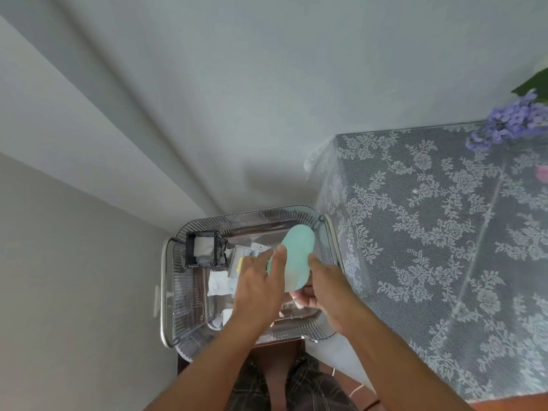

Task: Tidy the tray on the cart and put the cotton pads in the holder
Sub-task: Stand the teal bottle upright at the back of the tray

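- Lace-covered table — it stands just beside the tray on the right. A wide swing of the right elbow may, in my judgement, snag the cloth.
- Clear ribbed tray — it sits on the cart, whose metal rail shows at the left. Both forearms reach over its near rim; a downward push there could tip or slide it.
- Pale green oval item — held above the tray's right half. The right hand grips it from below with fingers curled; the left hand lays extended fingers against its left edge. What it is cannot be determined. A loose grip would drop it onto the tray contents.
- Black holder — at the tray's far left corner, with something white inside, probably cotton pads. The left hand passes near it and could knock it over.
- Loose white packets — scattered on the tray floor beside the holder, partly hidden by the left hand. They obstruct a clear path to the holder.
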Demonstrator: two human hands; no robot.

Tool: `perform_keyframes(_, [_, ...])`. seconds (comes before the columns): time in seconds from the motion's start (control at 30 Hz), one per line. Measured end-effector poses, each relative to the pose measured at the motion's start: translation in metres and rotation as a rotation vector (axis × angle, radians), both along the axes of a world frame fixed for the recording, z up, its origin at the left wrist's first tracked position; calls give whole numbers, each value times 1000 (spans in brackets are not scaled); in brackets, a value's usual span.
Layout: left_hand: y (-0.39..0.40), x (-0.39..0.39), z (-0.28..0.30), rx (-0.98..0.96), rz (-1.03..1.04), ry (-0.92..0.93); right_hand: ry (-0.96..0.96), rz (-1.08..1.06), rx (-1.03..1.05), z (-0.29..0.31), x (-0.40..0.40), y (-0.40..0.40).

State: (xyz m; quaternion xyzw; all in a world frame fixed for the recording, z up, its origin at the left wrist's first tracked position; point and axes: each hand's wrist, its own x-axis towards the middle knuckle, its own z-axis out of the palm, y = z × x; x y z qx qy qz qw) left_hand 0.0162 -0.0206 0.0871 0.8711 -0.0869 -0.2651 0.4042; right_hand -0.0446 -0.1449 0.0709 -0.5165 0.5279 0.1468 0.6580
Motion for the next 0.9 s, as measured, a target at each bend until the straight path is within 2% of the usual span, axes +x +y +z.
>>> perform_keyframes(0.1, [-16,19,14,-51,-3,6,-15,-21,-59,4,13,-10])
perform_keyframes(0.2, [-30,36,21,-3,-22,43,-39,-19,-165,5,23,-17])
perform_keyframes(0.27, [-36,41,21,-11,-10,81,-71,-66,-165,7,27,-17])
perform_keyframes(0.57, [-25,32,5,-287,80,173,-258,-268,-154,8,22,7])
perform_keyframes(0.63, [-8,23,-9,-245,108,181,-285,-295,-184,3,15,16])
perform_keyframes(0.73, [22,2,-42,-47,125,178,-261,-253,-247,-11,3,31])
perform_keyframes(0.83, [46,-20,-77,164,101,269,-176,-114,-221,-34,-8,46])
perform_keyframes(0.9, [55,-30,-91,222,89,284,-92,19,-164,-52,-9,54])
